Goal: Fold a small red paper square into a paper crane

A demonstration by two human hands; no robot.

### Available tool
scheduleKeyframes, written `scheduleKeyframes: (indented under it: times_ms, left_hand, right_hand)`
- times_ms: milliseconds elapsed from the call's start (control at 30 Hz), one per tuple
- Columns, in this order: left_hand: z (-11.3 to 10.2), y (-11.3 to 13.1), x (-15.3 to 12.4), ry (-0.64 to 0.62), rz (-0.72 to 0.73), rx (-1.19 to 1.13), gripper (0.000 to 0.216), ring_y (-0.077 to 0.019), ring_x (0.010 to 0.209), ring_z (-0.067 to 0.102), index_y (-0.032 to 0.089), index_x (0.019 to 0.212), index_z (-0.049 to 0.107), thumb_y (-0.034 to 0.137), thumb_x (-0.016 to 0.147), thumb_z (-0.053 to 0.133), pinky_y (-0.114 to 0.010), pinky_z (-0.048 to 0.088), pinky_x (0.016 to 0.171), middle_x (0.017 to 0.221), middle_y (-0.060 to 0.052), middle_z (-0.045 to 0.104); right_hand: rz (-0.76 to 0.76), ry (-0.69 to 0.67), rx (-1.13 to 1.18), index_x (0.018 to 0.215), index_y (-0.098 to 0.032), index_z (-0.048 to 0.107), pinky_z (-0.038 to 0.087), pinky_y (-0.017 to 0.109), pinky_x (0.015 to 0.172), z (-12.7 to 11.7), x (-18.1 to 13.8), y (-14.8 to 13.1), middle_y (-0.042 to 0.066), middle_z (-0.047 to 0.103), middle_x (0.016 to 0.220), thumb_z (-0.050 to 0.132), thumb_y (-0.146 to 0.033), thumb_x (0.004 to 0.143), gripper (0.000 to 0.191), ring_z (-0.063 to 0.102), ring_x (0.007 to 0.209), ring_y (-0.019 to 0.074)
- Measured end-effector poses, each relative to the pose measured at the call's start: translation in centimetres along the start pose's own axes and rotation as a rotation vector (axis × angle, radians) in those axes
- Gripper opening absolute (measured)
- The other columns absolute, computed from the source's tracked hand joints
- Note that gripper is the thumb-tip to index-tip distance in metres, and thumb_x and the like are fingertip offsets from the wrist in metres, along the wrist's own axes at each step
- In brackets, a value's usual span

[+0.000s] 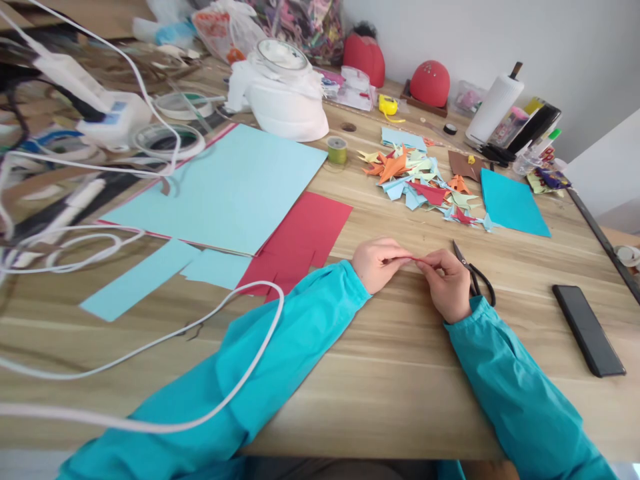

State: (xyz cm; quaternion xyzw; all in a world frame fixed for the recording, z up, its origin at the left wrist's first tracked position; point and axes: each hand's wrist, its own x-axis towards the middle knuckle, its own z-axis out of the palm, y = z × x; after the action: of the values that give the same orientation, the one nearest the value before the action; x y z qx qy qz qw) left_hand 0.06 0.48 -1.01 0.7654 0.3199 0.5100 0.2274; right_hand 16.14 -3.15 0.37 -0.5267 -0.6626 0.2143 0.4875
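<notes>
Between my two hands is a small folded piece of red paper (413, 258), mostly hidden by the fingers. My left hand (379, 264) pinches one end of it, and my right hand (447, 280) pinches the other. Black-handled scissors (474, 275) lie just behind my right hand, partly covered by it. To the left of my hands are cut sheets of red paper (320, 230) and a large light blue sheet (225, 190). A pile of folded paper cranes (420, 177) in orange, red, blue and pale green sits beyond my hands.
A black phone (589, 330) lies at the right. White cable (200, 417) loops over the left side and across my left sleeve. Light blue strips (140, 280) lie front left. Behind stand a spool of green thread (337, 151), a turquoise sheet (515, 202) and a white bottle (495, 110).
</notes>
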Motion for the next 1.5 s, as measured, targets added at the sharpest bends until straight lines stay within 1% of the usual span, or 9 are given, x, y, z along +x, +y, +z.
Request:
scheduleKeyframes:
  times_ms: [167,333,567,767,1000,1100,1167,1333,1500]
  left_hand:
    - [0.0,0.0,0.0,0.013,0.0,-0.008,0.013,-0.0133,0.068,0.061,0.015,0.08,0.071,0.022,0.077,0.061,-0.024,0.049,0.064,0.073,-0.007,0.068]
    - [0.0,0.1,0.1,0.016,-0.005,0.0,0.012,-0.0133,0.069,0.061,0.015,0.08,0.071,0.02,0.077,0.061,-0.024,0.05,0.066,0.073,-0.007,0.068]
    - [0.0,0.0,0.0,-0.002,-0.008,-0.027,0.013,-0.0139,0.071,0.062,0.015,0.081,0.072,0.021,0.077,0.061,-0.025,0.051,0.068,0.076,-0.008,0.069]
    - [0.0,0.3,0.1,-0.003,-0.079,-0.077,0.011,-0.0133,0.069,0.063,0.016,0.08,0.072,0.021,0.076,0.062,-0.024,0.051,0.065,0.076,-0.007,0.069]
    - [-0.2,0.6,0.3,0.042,-0.246,-0.136,0.011,-0.0127,0.068,0.063,0.017,0.081,0.071,0.019,0.075,0.063,-0.022,0.051,0.061,0.078,-0.005,0.07]
    - [-0.2,0.7,0.3,0.035,-0.244,-0.119,0.011,-0.0129,0.069,0.064,0.017,0.08,0.071,0.02,0.075,0.063,-0.022,0.052,0.062,0.078,-0.005,0.07]
    - [-0.2,0.6,0.3,0.033,-0.219,-0.104,0.01,-0.0131,0.07,0.064,0.016,0.079,0.071,0.02,0.075,0.063,-0.023,0.052,0.063,0.078,-0.006,0.07]
    - [0.0,0.4,0.2,0.058,-0.11,-0.097,0.01,-0.0137,0.078,0.065,0.017,0.079,0.071,0.019,0.076,0.061,-0.025,0.054,0.072,0.085,-0.007,0.07]
    - [0.0,0.2,0.1,0.076,-0.077,-0.092,0.01,-0.0136,0.078,0.065,0.017,0.078,0.071,0.018,0.076,0.062,-0.025,0.054,0.072,0.086,-0.007,0.07]
  right_hand:
    - [0.033,-0.018,0.026,0.074,-0.019,0.063,0.044,0.027,0.059,0.1,0.0,0.4,0.001,0.059,0.072,0.064,-0.023,0.076,0.004,0.055,0.066,0.0136]
    - [0.047,-0.017,0.038,0.096,-0.022,0.063,0.048,0.029,0.063,0.3,-0.1,1.0,0.004,0.06,0.091,0.071,-0.027,0.07,0.028,0.058,0.079,0.0166]
    - [-0.018,0.008,0.05,0.071,-0.021,0.068,0.049,0.031,0.066,0.2,-0.1,0.5,0.004,0.062,0.082,0.068,-0.022,0.072,0.002,0.06,0.077,0.0165]
    - [0.027,-0.008,0.009,0.072,-0.02,0.067,0.049,0.03,0.065,0.1,-0.1,0.1,0.003,0.064,0.077,0.068,-0.023,0.072,0.003,0.06,0.073,0.016]
    - [0.199,0.015,0.033,0.083,-0.017,0.066,0.049,0.031,0.064,0.3,0.1,0.5,0.005,0.066,0.08,0.067,-0.031,0.071,0.019,0.06,0.069,0.016]
    - [0.18,0.011,0.071,0.106,-0.02,0.061,0.05,0.034,0.069,0.3,-0.1,0.7,0.006,0.065,0.091,0.071,-0.033,0.068,0.042,0.061,0.079,0.0179]
    - [0.123,-0.007,0.085,0.111,-0.022,0.058,0.05,0.034,0.072,0.2,-0.1,0.7,0.007,0.064,0.097,0.071,-0.033,0.068,0.046,0.061,0.086,0.0189]
    - [-0.022,-0.053,0.05,0.099,-0.024,0.065,0.05,0.033,0.071,0.1,-0.1,0.3,0.006,0.062,0.095,0.068,-0.032,0.072,0.028,0.059,0.088,0.0189]
    - [-0.036,-0.001,0.042,0.09,-0.025,0.069,0.051,0.033,0.07,0.2,-0.1,0.4,0.005,0.062,0.092,0.064,-0.027,0.077,0.014,0.059,0.086,0.0183]
